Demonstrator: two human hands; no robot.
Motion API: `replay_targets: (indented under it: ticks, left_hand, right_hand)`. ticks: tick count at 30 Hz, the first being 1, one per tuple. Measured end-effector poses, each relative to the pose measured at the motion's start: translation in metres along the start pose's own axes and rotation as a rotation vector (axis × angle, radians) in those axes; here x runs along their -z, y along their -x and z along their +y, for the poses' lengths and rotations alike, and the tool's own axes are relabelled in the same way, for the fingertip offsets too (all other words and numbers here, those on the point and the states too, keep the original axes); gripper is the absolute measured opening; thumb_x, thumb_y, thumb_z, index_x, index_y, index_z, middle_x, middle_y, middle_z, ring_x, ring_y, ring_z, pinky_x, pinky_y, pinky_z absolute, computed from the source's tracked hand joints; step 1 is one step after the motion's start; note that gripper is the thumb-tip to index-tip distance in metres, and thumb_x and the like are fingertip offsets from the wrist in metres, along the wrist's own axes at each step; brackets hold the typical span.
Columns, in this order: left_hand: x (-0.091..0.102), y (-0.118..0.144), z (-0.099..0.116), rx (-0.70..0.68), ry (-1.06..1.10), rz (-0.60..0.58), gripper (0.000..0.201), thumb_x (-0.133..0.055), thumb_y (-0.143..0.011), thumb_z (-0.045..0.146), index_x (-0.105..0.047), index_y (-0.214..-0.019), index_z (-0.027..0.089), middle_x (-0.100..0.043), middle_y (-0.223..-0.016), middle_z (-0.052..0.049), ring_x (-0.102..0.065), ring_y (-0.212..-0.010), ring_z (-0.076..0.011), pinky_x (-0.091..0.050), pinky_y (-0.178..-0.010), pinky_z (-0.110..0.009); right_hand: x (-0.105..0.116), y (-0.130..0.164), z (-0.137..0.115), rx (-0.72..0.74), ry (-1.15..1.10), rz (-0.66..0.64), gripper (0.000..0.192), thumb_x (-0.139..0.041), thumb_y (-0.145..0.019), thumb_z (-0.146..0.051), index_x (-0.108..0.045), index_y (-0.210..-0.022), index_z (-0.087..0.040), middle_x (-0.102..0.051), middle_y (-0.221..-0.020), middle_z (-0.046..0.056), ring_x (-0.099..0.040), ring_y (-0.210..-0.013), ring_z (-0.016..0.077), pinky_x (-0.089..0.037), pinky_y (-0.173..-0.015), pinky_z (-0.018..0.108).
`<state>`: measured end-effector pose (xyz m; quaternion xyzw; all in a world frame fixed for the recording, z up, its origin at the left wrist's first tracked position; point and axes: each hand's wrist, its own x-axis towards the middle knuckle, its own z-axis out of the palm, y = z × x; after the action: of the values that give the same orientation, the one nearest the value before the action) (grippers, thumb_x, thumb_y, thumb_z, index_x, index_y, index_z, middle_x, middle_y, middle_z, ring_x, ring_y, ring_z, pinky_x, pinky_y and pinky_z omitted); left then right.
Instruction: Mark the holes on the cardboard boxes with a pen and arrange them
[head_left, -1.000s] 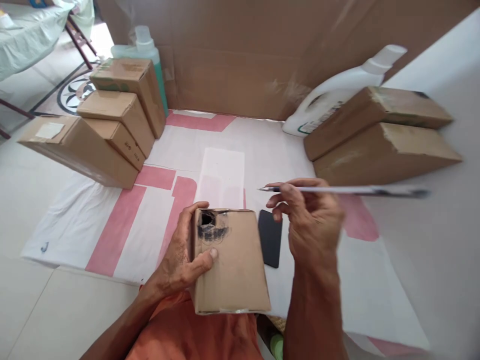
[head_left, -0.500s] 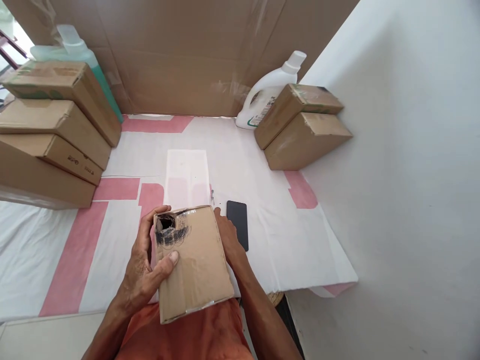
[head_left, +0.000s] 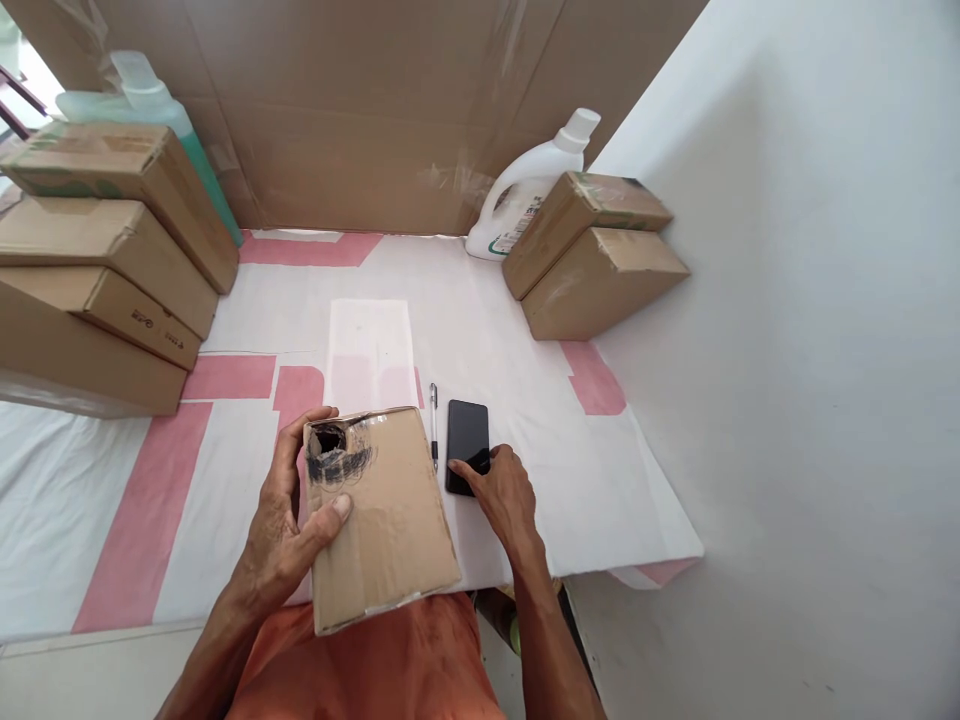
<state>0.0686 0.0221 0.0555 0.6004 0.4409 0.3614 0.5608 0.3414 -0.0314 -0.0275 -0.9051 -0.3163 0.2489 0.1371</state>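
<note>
My left hand (head_left: 281,530) grips a small cardboard box (head_left: 386,530) by its left side, thumb pressed on the face. A torn hole ringed with black scribbles marks the box's upper left corner. To the right, my right hand (head_left: 506,490) has closed on the lower part of a black smartphone (head_left: 468,430), thumb at its left edge and fingers at the right one. The phone lies on, or just at, the tablecloth. Between box and phone lies a pen (head_left: 433,425) with a black grip. Beyond the box rests a white sheet of paper (head_left: 371,330).
Cardboard boxes (head_left: 105,290) are piled at the left, before a bottle of green liquid (head_left: 202,165). Two more boxes (head_left: 600,280) and a white jug (head_left: 517,195) stand back right. A cardboard panel (head_left: 352,120) closes the rear; a white wall (head_left: 810,350) rises on the right.
My right hand has left the box's right edge and moved right onto the phone. The pen now shows in full. My left hand still holds the box.
</note>
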Motion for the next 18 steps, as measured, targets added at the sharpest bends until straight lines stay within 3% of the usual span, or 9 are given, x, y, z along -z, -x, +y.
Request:
replay_targets:
  ticks: [5, 8, 11, 15, 18]
  left_hand:
    - [0.001, 0.002, 0.0, 0.004, 0.001, 0.0, 0.07, -0.069, -0.09, 0.051, -0.042, -0.151, 0.032, -0.052, -0.15, -0.008, -0.052, -0.139, -0.0354, -0.046, -0.112, -0.046]
    - [0.001, 0.003, 0.0, -0.006, 0.009, 0.005, 0.07, -0.069, -0.09, 0.051, -0.042, -0.151, 0.032, -0.051, -0.151, -0.008, -0.052, -0.139, -0.0347, -0.046, -0.112, -0.046]
    - [0.0, 0.004, -0.001, -0.012, 0.02, 0.008, 0.07, -0.069, -0.09, 0.051, -0.041, -0.152, 0.03, -0.051, -0.151, -0.009, -0.05, -0.14, -0.0357, -0.044, -0.114, -0.048]
    - [-0.003, 0.004, -0.001, -0.012, 0.045, -0.008, 0.072, -0.069, -0.09, 0.052, -0.041, -0.152, 0.028, -0.051, -0.151, -0.011, -0.051, -0.141, -0.0373, -0.042, -0.116, -0.051]
    - [-0.004, 0.002, 0.001, -0.019, 0.054, -0.022, 0.073, -0.07, -0.09, 0.051, -0.04, -0.151, 0.025, -0.051, -0.15, -0.013, -0.052, -0.139, -0.0373, -0.044, -0.115, -0.051]
  right_hand:
    - [-0.01, -0.011, 0.003, -0.019, -0.404, -0.111, 0.046, -0.078, -0.071, -0.053, -0.067, -0.096, -0.016, -0.076, -0.1, 0.018, -0.071, -0.101, 0.0397, -0.054, -0.085, 0.046]
    - [-0.003, -0.004, -0.001, 0.026, -0.675, -0.255, 0.05, -0.072, -0.073, -0.059, -0.07, -0.1, -0.017, -0.079, -0.098, 0.013, -0.075, -0.096, 0.0344, -0.059, -0.084, 0.045]
    - [0.023, 0.013, -0.012, 0.059, -0.962, -0.382, 0.054, -0.076, -0.076, -0.058, -0.072, -0.11, -0.016, -0.08, -0.109, 0.014, -0.077, -0.095, 0.0321, -0.063, -0.086, 0.047]
    - [0.073, 0.049, -0.034, 0.176, -1.355, -0.466, 0.039, -0.082, -0.084, -0.04, -0.075, -0.117, -0.02, -0.075, -0.131, 0.013, -0.078, -0.101, 0.0298, -0.066, -0.087, 0.045]
    - [0.099, 0.08, -0.054, 0.271, -1.385, -0.681, 0.033, -0.078, -0.091, -0.038, -0.076, -0.119, -0.02, -0.079, -0.117, 0.013, -0.079, -0.091, 0.0275, -0.066, -0.082, 0.042]
